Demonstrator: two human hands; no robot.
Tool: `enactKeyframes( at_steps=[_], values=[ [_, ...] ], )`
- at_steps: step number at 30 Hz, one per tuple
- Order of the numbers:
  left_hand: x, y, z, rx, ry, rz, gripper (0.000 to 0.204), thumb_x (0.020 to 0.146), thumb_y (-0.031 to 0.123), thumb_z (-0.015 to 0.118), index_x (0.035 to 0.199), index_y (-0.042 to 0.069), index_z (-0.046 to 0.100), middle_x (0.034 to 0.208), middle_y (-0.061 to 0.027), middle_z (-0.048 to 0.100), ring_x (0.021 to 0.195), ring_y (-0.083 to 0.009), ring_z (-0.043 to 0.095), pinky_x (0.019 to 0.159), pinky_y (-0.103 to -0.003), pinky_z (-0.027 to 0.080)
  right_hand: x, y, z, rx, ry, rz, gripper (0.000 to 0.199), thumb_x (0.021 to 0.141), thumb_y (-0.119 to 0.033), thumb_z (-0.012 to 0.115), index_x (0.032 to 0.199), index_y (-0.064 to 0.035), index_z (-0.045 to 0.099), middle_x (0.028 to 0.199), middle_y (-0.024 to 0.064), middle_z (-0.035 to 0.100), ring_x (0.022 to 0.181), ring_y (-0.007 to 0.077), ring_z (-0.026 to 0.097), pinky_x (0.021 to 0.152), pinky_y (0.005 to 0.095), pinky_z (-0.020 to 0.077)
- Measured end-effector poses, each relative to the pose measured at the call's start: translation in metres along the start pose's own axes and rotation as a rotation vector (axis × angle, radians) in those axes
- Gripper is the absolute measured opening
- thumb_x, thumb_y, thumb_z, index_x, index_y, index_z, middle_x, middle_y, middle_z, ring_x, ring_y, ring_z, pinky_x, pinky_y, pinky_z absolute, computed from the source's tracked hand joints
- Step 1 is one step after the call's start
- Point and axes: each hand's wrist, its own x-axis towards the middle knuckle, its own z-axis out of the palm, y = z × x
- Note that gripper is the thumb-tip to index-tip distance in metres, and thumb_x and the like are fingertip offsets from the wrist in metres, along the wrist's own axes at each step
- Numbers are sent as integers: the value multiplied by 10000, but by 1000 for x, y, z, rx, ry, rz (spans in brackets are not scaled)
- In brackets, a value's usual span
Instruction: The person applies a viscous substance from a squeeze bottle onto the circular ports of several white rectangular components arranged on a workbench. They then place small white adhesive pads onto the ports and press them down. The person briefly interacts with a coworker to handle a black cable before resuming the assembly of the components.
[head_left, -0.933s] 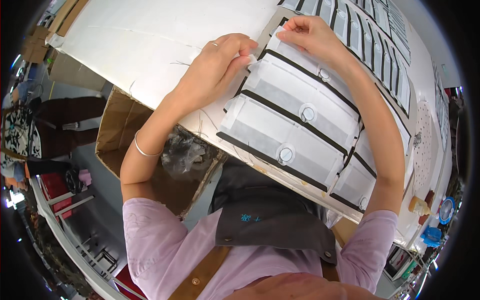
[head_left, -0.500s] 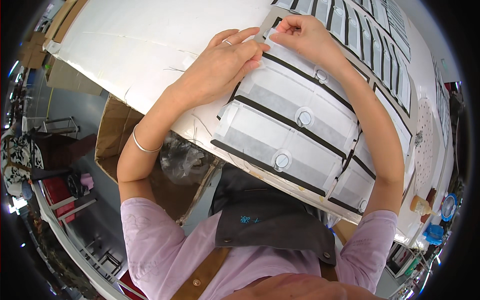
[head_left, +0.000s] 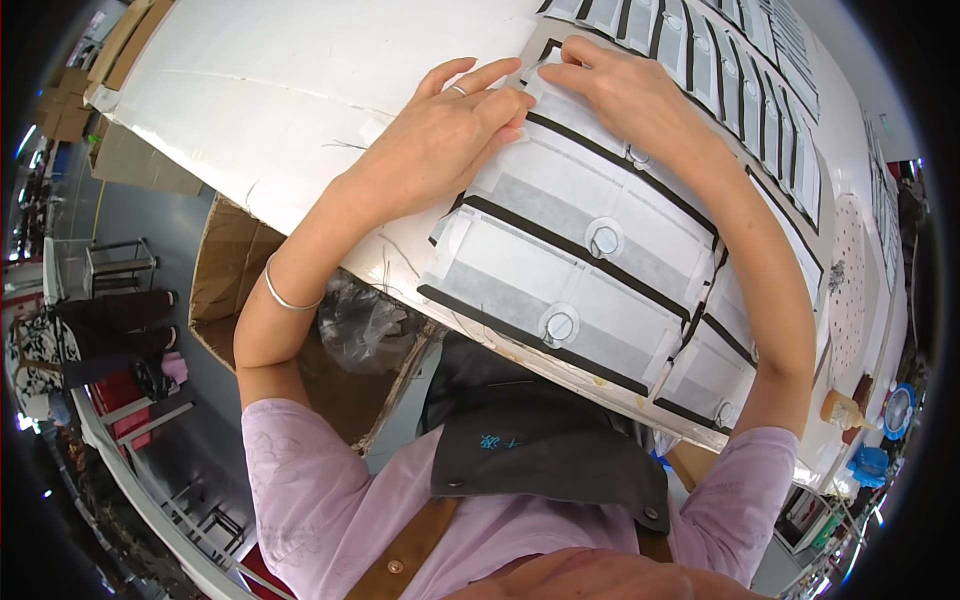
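Several white, translucent-banded panels (head_left: 590, 215) with black edging strips lie in rows on the near part of the white table. Small round white discs (head_left: 604, 238) sit on them. Over the left end of the upper panel (head_left: 570, 105), my left hand (head_left: 440, 135) has thumb and fingers pinched, with a bit of white showing at the tips. I cannot tell whether it is a loose piece or a corner of the panel. My right hand (head_left: 640, 95) is bent over that panel's far end, its thumb and forefinger at the edge; its other fingers are curled out of sight.
Further rows of black-edged panels (head_left: 740, 75) lie at the far right of the white table (head_left: 300, 110). An open cardboard box (head_left: 225, 270) with clear plastic stands below the left edge. A blue container (head_left: 868, 466) and an amber bottle (head_left: 840, 408) stand at right.
My right hand has turned more palm-down, with its thumb and forefinger now a little apart and its knuckles over the panel. My left hand has barely moved.
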Motion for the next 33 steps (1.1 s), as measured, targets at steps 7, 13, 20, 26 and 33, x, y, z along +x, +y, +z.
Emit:
enactKeyframes(
  at_steps=[7, 13, 20, 26, 33],
  values=[
    [-17, -14, -21, -92, 213, -133, 70, 1001, 81, 572, 984, 33, 524, 1136, -95, 716, 1362, -308, 516, 1114, -421, 392, -2, 8, 3, 70, -25, 73, 449, 843, 26, 578, 1256, -129, 663, 1089, 74, 618, 942, 259, 683, 790, 384, 569],
    [-67, -64, -67, -110, 165, -513, 151, 938, 128, 710, 993, -7, 673, 965, -65, 697, 990, -179, 631, 916, -317, 487, -7, -7, -7, -9, -63, -85, 475, 845, 34, 568, 1279, -137, 658, 983, 72, 595, 816, 242, 661, 725, 360, 547],
    [-83, -71, -61, -208, 41, -546, 166, 888, 128, 752, 1015, 24, 727, 885, -52, 674, 963, -200, 615, 927, -339, 474, -9, -7, -10, 60, -50, -36, 404, 887, -18, 567, 1254, -157, 666, 1017, 67, 613, 856, 269, 657, 756, 371, 539],
    [-71, -73, -55, -74, -118, -386, 254, 824, 143, 799, 1061, 70, 744, 803, -46, 631, 966, -222, 596, 907, -367, 480, 5, -17, -22, 291, 27, -6, 262, 935, -82, 594, 1181, -109, 683, 1086, 60, 647, 920, 288, 662, 818, 381, 535],
    [-64, -74, -58, -76, -167, -324, 301, 816, 170, 807, 1089, 75, 727, 934, -52, 650, 1039, -243, 577, 930, -378, 473, 76, -40, 31, 436, -8, -198, 208, 902, -144, 678, 1091, -57, 679, 1065, 73, 635, 976, 239, 623, 879, 371, 491]
  ],
)
